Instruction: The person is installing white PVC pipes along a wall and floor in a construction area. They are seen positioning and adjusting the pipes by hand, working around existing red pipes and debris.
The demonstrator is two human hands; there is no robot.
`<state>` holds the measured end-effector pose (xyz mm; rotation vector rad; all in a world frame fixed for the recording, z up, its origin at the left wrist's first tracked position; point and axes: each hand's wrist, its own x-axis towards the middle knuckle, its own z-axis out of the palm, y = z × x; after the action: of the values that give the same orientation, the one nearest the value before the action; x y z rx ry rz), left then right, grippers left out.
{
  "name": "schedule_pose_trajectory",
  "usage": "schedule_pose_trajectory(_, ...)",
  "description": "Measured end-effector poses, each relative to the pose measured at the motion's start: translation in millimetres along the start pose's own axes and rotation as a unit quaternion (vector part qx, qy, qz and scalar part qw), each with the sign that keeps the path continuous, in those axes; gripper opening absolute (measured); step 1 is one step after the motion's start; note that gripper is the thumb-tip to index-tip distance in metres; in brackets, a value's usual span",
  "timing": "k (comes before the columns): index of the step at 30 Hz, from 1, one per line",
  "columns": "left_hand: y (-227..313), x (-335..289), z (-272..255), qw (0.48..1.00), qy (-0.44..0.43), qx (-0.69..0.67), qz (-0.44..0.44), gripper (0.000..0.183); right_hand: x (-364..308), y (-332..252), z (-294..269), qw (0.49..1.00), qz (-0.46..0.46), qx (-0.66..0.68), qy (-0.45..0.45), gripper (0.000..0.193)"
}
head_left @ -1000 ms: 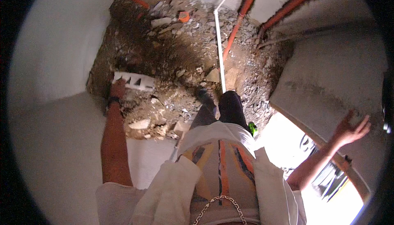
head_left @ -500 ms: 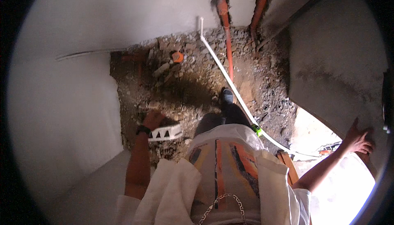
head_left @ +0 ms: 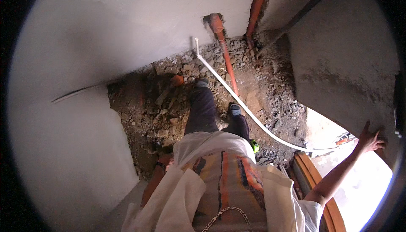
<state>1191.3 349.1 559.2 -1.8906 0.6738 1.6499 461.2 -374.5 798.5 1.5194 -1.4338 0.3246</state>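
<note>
My right hand (head_left: 372, 141) rests against the edge of the grey wall (head_left: 347, 75) beside the bright opening, fingers apart, holding nothing. My left hand (head_left: 166, 160) hangs low beside my hip, above the rubble floor (head_left: 160, 122). My shirt covers part of it, and its fingers do not show clearly. The white piece with triangular cutouts, seen earlier near this hand, is out of sight now. A lime-green tape measure (head_left: 254, 145) sits at my waist.
A white pipe (head_left: 237, 100) crosses the rubble beside my feet. An orange pipe (head_left: 229, 67) runs from the wall, with another orange pipe (head_left: 257, 8) farther right. An orange-ended object (head_left: 176, 80) lies at left. Wooden boards (head_left: 319, 187) stand by the bright opening.
My left foot has come forward onto the rubble. My left hand has dropped back beside my hip, and the white piece has gone from view. My right hand stays at the wall edge.
</note>
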Motion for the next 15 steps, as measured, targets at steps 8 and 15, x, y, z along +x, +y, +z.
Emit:
schedule_pose_trajectory(8,55,21,-361,0.96,0.248,-0.087,0.101,0.065,-108,-12,30,0.813,0.306,0.108,-0.484,0.083)
schedule_pose_trajectory(15,176,14,-560,0.799,0.465,-0.209,0.318,0.065,-142,-444,-207,0.52,0.038,0.286,-0.804,0.049)
